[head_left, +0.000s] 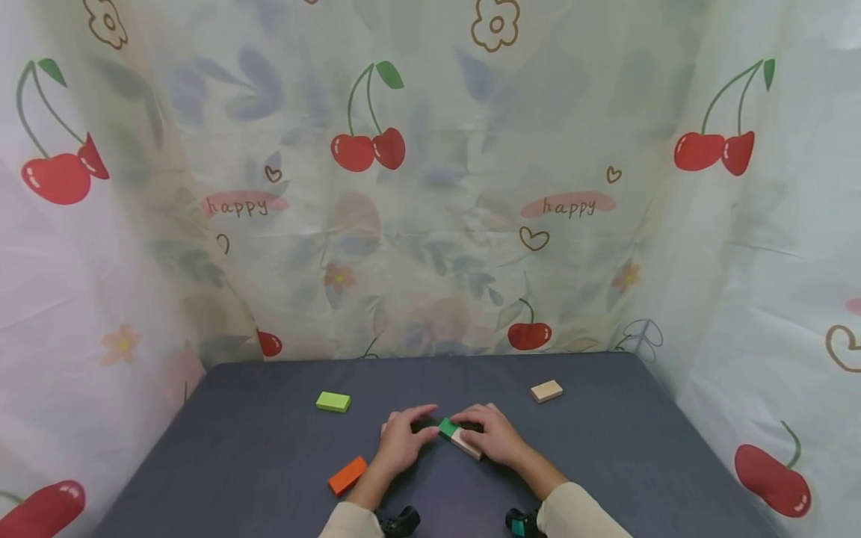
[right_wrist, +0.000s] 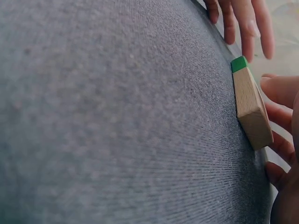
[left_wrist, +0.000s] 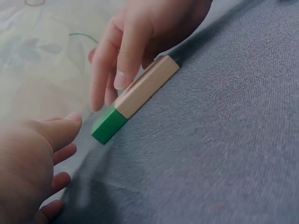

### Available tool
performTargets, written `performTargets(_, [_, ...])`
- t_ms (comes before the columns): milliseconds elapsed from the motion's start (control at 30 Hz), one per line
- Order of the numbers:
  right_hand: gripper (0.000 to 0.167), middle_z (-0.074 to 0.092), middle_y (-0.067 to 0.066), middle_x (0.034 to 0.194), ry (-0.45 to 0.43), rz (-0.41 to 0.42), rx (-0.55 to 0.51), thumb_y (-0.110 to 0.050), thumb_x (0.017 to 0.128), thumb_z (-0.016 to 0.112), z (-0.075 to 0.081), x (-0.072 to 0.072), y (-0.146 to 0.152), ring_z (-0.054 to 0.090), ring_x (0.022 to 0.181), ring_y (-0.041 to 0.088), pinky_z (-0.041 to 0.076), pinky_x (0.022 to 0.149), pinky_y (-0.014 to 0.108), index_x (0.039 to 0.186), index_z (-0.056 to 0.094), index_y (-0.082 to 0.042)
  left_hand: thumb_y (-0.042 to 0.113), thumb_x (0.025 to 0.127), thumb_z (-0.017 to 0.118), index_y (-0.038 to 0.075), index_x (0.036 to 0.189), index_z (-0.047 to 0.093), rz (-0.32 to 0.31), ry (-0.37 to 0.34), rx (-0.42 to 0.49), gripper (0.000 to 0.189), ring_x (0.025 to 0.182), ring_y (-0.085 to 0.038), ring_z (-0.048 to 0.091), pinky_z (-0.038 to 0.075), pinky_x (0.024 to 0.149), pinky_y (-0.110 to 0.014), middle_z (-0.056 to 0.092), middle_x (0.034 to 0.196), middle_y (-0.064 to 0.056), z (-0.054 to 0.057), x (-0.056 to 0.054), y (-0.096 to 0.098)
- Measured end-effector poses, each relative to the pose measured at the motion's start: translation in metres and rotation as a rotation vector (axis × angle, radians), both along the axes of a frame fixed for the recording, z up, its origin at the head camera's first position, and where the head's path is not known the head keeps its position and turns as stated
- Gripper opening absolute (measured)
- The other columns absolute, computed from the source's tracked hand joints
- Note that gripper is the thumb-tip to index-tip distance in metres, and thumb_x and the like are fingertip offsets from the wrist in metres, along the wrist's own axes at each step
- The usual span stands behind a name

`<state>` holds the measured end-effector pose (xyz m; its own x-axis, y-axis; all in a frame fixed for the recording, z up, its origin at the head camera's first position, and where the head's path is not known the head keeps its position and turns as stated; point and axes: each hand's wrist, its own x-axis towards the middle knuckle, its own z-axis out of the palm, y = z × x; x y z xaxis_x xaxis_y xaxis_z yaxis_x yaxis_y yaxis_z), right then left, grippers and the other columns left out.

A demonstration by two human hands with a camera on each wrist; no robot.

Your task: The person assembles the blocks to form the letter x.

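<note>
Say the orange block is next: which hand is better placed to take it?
Probably the left hand: it holds nothing, and the orange block lies close by on that side. The right hand is farther off, at the green-and-wood piece.

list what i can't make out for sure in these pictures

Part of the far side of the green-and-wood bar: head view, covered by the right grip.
Far side of the green-and-wood bar, in part: head view, covered by the right grip.
Whether that grip presses on it: right wrist view, some fingers run behind the bar.
Wrist end of the left grip: left wrist view, cut off by the left edge.
</note>
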<state>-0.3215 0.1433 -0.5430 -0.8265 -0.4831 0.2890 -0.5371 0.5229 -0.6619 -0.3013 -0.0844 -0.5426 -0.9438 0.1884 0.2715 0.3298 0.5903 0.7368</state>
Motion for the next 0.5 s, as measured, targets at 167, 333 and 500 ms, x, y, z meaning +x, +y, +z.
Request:
performTargets(167, [0.027,0.065,-0.005,0.115,0.011,0.034,-0.001,-0.015,0.093,0.065,0.001,-0.002,-0.001,0.050,0.100,0.019,0.036,0.087,0.045,0.119,0.072,-0.018,0.021,0.091,0.070,0.019,0.128,0.066,0.028,-0.003,0.012,0.038,0.107,-0.025,0.051,0.032,0.088,-0.051,0.065,0.118,-0.001,0.005,0.004,-0.011])
performTargets(333, [0.026,0.066,-0.004,0.113,0.030,0.051,0.015,-0.015,0.093,0.065,0.000,-0.004,-0.001,0.050,0.099,0.019,0.036,0.086,0.045,0.117,0.073,-0.017,0.020,0.091,0.070,0.019,0.128,0.066,0.049,0.001,0.007,0.037,0.108,-0.026,0.051,0.032,0.089,-0.053,0.065,0.117,-0.002,0.013,0.009,-0.025])
performTargets(500, [0.024,0.066,-0.005,0.111,0.039,0.057,0.022,-0.015,0.093,0.065,-0.001,-0.005,-0.002,0.050,0.098,0.019,0.036,0.084,0.043,0.115,0.074,-0.017,0.019,0.090,0.071,0.020,0.126,0.067,0.063,-0.003,0.007,0.036,0.110,-0.027,0.052,0.032,0.092,-0.057,0.065,0.118,-0.002,0.020,0.011,-0.042])
